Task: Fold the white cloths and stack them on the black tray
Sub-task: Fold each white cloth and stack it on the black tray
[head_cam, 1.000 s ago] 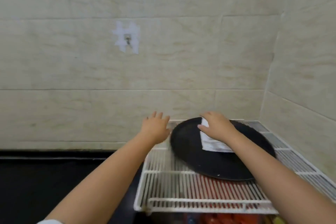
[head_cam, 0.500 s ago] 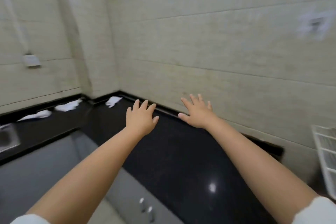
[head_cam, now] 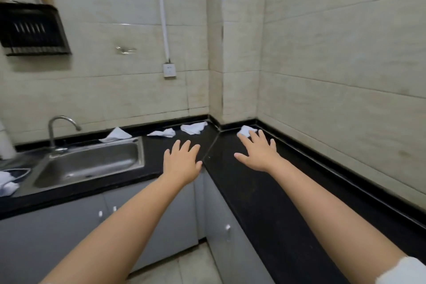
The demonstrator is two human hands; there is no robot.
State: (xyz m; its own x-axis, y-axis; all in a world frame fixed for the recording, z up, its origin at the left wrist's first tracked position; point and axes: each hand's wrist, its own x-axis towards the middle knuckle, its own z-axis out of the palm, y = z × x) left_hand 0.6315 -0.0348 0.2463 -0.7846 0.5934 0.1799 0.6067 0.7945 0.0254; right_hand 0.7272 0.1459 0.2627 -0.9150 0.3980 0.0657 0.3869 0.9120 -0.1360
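Since half a second ago the view has swung left, bringing the steel sink point(head_cam: 92, 163) into sight. Both hands reach forward with fingers spread, holding nothing. The right hand point(head_cam: 259, 153) hovers just short of a crumpled white cloth point(head_cam: 245, 131) at centre right; the left hand point(head_cam: 182, 160) hangs mid-frame. Three more crumpled white cloths point(head_cam: 193, 127) lie along the black stone counter point(head_cam: 265, 203). Fetching is the step; next, pinch that nearest cloth. The sink looks empty; the black tray is out of view.
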